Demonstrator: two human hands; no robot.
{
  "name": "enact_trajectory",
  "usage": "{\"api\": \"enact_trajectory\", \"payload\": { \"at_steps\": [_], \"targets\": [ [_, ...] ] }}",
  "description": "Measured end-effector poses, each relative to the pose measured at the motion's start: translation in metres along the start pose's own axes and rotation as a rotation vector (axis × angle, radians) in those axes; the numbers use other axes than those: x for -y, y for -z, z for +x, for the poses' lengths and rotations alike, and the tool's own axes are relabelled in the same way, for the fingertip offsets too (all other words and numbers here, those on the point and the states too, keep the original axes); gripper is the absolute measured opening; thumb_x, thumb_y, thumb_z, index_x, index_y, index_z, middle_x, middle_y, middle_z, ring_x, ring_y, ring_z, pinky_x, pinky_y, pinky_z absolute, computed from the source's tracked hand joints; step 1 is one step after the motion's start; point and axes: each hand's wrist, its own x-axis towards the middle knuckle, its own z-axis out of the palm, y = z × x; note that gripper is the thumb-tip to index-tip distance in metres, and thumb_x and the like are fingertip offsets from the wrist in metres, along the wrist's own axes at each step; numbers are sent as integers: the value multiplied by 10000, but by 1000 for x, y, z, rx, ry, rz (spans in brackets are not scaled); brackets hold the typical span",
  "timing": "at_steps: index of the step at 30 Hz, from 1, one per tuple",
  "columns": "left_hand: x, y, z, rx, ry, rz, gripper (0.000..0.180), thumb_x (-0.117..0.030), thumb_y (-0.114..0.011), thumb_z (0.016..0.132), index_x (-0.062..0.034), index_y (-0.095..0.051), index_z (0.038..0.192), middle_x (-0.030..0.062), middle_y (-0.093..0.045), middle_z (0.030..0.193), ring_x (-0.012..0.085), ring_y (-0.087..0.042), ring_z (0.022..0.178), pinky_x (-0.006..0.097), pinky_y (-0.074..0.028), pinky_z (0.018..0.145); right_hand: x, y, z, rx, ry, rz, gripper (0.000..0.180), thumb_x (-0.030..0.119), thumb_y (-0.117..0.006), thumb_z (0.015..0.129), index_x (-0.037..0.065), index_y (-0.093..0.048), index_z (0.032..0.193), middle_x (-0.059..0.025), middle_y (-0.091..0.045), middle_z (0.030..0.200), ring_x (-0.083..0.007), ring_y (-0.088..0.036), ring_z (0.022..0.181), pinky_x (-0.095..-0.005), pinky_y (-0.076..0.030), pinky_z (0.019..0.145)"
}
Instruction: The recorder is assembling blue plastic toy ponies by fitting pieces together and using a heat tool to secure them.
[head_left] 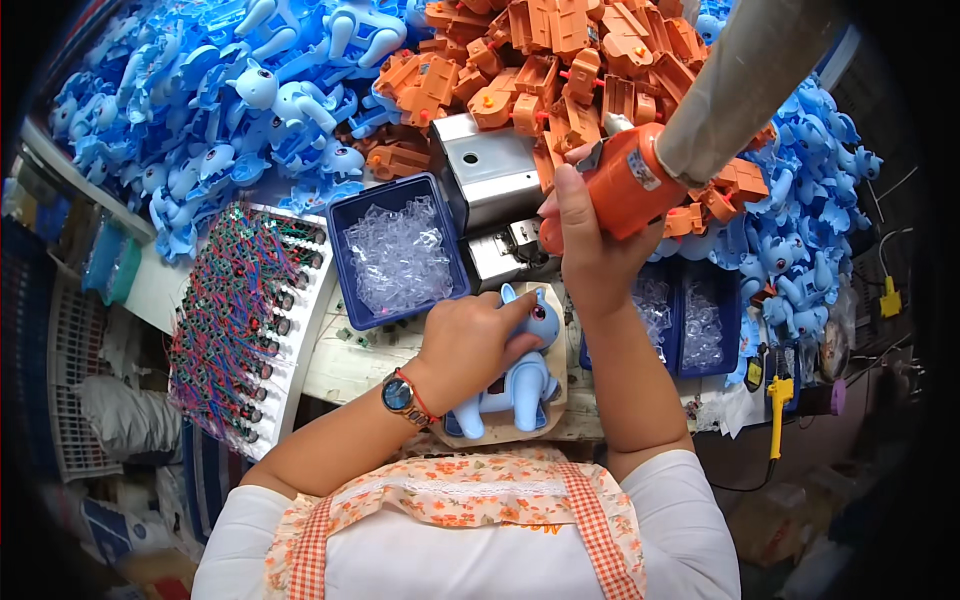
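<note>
In the head view, the left hand [468, 342] grasps the head of a light-blue plastic pony toy [528, 392] with thumb and forefinger; the toy's body lies at five o'clock from that hand, on a pale flat board [561, 408]. The right hand [592, 228] is wrapped around an orange-red tool with a thick greyish cylindrical end [622, 188], the toy at seven o'clock from it. At eleven o'clock from the toy, a dark-blue rectangular plastic bin [410, 312] holds clear plastic pieces [395, 255].

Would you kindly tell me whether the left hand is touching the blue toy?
Touching: the head view shows the left hand with index finger and thumb against the blue toy at its head.
</note>
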Motion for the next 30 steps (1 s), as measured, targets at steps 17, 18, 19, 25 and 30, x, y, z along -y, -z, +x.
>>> {"api": "enact_trajectory", "payload": {
  "at_steps": [17,18,19,25,30],
  "targets": [
    [-5,4,3,56,-51,157,455,-381,-713,834,-90,-663,1180,69,-625,645,245,-635,560,380,-475,509,23,4,5,158,-248,215,264,152,-817,824,43,-600,928,27,-594,642,-30,-516,467,-185,-387,403],
    [-5,4,4,77,-46,149,458,-378,-712,835,-86,-662,1185,71,-621,644,247,-632,557,380,-475,504,23,5,4,197,-301,197,345,178,-820,824,31,-593,1039,7,-629,791,-44,-550,638,-206,-444,562],
    [-5,4,5,97,-41,141,461,-375,-711,836,-82,-661,1189,72,-617,642,249,-629,553,379,-475,500,22,6,3,236,-354,178,443,204,-824,824,19,-586,1150,-14,-665,941,-58,-585,809,-228,-502,720],
    [-2,4,5,119,-48,115,478,-360,-713,838,-75,-653,1218,79,-609,652,249,-621,549,381,-474,497,19,2,2,269,-331,177,457,182,-827,812,15,-588,1164,-19,-679,916,-65,-602,789,-238,-507,708],
    [-2,5,5,120,-58,117,469,-350,-714,839,-75,-655,1214,75,-604,656,247,-618,555,380,-473,505,17,5,-3,319,-252,167,439,161,-823,809,29,-600,1163,-23,-686,930,-71,-615,805,-249,-514,725]
  ]
}}
